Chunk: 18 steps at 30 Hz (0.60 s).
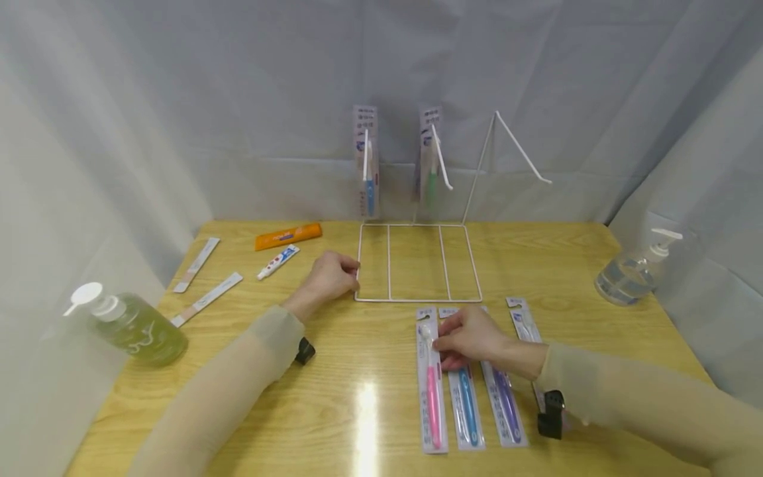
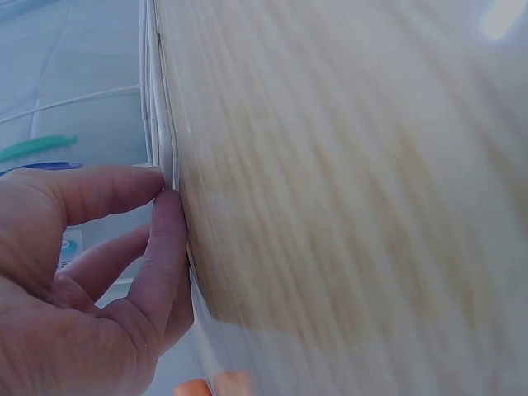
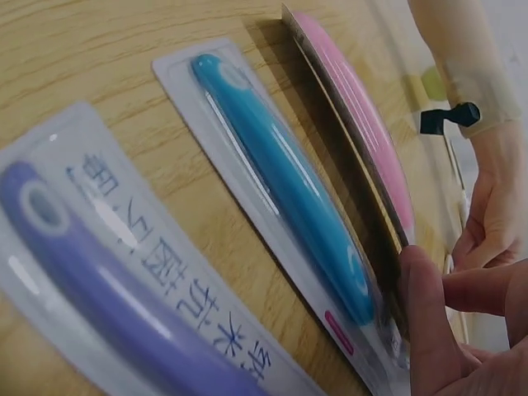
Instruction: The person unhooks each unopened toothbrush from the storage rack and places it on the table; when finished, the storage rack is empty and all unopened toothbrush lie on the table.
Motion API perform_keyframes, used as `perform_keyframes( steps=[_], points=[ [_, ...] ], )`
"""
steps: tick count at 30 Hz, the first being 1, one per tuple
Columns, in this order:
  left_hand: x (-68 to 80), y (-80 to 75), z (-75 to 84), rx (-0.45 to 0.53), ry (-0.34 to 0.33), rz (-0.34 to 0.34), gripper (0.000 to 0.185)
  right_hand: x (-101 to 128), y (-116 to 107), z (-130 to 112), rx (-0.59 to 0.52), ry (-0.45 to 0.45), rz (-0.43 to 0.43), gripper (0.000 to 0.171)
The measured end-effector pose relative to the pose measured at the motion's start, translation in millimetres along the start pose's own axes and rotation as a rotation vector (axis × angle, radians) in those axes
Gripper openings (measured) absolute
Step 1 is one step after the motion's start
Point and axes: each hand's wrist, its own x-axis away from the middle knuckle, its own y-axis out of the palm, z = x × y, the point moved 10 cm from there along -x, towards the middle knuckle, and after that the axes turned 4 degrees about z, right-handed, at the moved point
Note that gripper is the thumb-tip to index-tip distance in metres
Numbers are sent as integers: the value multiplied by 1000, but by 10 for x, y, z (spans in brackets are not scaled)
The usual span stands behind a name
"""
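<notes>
In the head view my left hand (image 1: 330, 275) pinches the left bar of a white wire rack's base (image 1: 417, 301); thumb and fingertips meet on the wire in the left wrist view. My right hand (image 1: 473, 334) pinches the edge of a packaged pink toothbrush (image 1: 432, 404). Its pack stands tilted up on edge from the wood in the right wrist view. Beside it lie a packaged blue toothbrush (image 1: 467, 407), partly under the right hand, and a packaged purple toothbrush (image 1: 507, 407). A further pack (image 1: 524, 324) is mostly hidden by the right forearm.
On the rack's hooks hang a blue toothbrush pack (image 1: 369, 185) and a green one (image 1: 432, 179); the right hook (image 1: 524, 156) is bare. Left: an orange tube (image 1: 289, 236), small toothpaste tube (image 1: 278, 262), two slim packets (image 1: 208, 297), green pump bottle (image 1: 143, 334). Right: a clear pump bottle (image 1: 628, 275).
</notes>
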Motion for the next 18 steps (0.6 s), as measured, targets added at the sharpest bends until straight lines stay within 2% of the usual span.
perform_keyframes(
  steps=[7,15,18],
  points=[
    [-3,17,2,2,-5,-1,60,11,-245,-89,31,-85,5,36],
    [-9,6,21,-7,3,5,60,-323,-902,-252,120,-246,159,41],
    [-18,-10,27,-21,13,6,58,-479,-1131,-236,181,-264,216,42]
  ],
)
